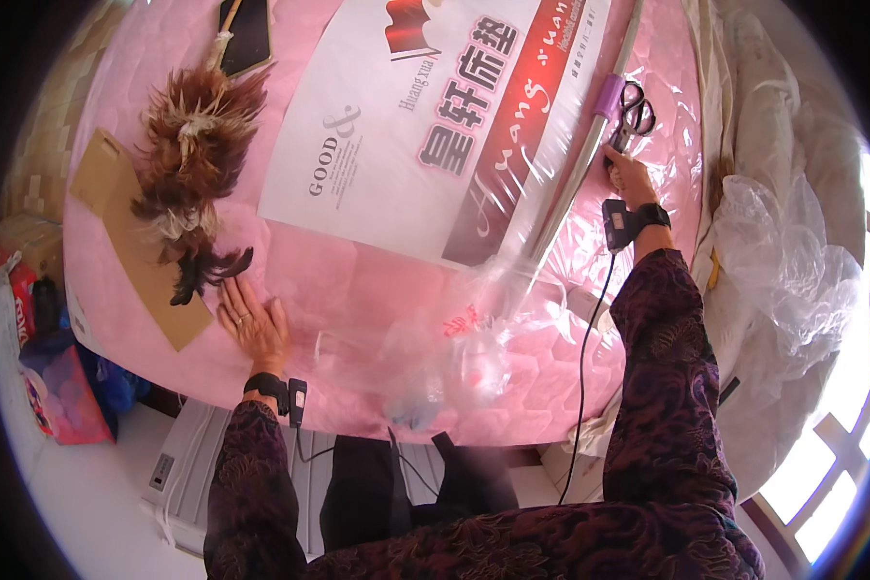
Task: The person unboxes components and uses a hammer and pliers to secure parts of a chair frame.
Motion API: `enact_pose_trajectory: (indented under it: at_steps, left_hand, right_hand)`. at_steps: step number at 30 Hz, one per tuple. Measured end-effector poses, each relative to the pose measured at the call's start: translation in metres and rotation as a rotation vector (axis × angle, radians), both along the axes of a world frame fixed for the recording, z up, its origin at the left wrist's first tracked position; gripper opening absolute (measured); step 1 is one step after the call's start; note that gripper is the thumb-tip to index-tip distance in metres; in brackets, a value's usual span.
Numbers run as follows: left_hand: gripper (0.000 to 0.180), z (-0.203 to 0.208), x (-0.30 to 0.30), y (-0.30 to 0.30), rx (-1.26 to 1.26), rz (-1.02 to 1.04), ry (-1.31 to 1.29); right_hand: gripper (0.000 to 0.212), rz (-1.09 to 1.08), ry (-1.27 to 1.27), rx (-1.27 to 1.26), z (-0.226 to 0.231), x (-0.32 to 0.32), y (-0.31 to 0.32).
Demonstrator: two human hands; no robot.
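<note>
My left hand [256, 329] lies flat with its fingers spread on a pink quilted mattress [348, 280], its fingertips by the dark tip of a brown feather duster [198, 135]. Over on the right, my right hand [632, 182] has its fingers closed on the blade end of black-handled scissors [636, 111]. The scissors' loops point away from me, beside a purple band [607, 98] around a long pale rod-like roll [572, 179]. A large printed white and red sheet [358, 126] lies under clear plastic between my hands.
Crumpled clear plastic [454, 358] gathers near the front edge. A brown cardboard strip [150, 251] lies at the left, with a dark board [246, 37] beyond. More clear plastic [783, 261] hangs over beige cloth [759, 106] at right. A cable [588, 358] trails from my right wrist.
</note>
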State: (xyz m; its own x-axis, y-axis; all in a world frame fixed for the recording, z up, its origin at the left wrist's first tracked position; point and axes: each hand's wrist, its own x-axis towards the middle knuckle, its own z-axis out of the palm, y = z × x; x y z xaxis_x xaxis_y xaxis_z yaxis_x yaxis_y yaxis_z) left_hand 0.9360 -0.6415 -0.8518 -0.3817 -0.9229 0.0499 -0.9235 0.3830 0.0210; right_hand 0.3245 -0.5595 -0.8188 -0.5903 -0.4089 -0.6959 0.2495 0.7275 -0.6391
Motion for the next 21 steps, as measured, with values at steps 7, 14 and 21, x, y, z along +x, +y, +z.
enact_pose_trajectory:
  at_steps: [7,14,21]
  left_hand:
    - [0.063,-0.002,0.009,0.002,-0.019,0.002,-0.026]
    - [0.063,-0.008,0.008,0.002,-0.076,-0.027,0.039]
    - [0.062,-0.009,0.01,0.002,-0.115,-0.06,0.058]
  right_hand:
    - [0.01,-0.314,-0.193,-0.562,0.018,0.058,-0.003]
    - [0.034,0.618,0.527,-0.604,0.03,0.148,-0.057]
    - [0.025,0.484,0.081,-0.288,0.044,0.199,-0.038]
